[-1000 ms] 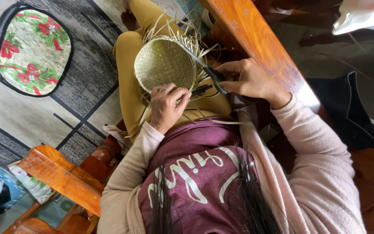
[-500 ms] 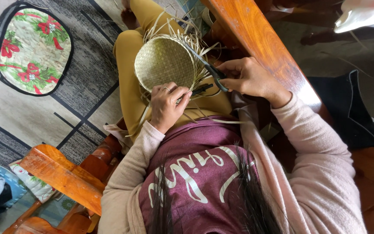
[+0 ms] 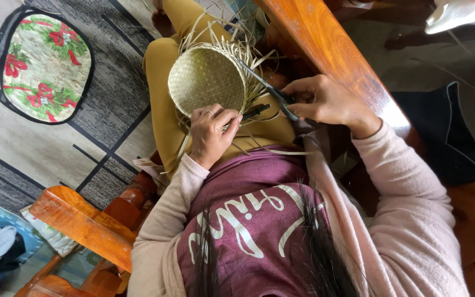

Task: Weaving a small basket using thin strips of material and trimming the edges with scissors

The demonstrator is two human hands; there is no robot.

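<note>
Grey patterned carpet (image 3: 56,148) covers the floor, with a flowered cushion (image 3: 42,66) lying on it toward the upper left and a wooden chair arm (image 3: 83,223) at the lower left. Along the right runs the polished edge of a wooden table (image 3: 331,52). The person sits between them in mustard trousers, and a round woven basket (image 3: 207,77) rests on the lap, its bottom turned up and loose straw ends (image 3: 248,55) bristling around its rim. The left hand (image 3: 210,135) curls its fingers closed on the near rim of the basket, a ring on one finger. The right hand (image 3: 325,102), beside the table edge, grips dark-handled scissors (image 3: 273,96), whose blades lie against the straw ends at the basket's right side.
</note>
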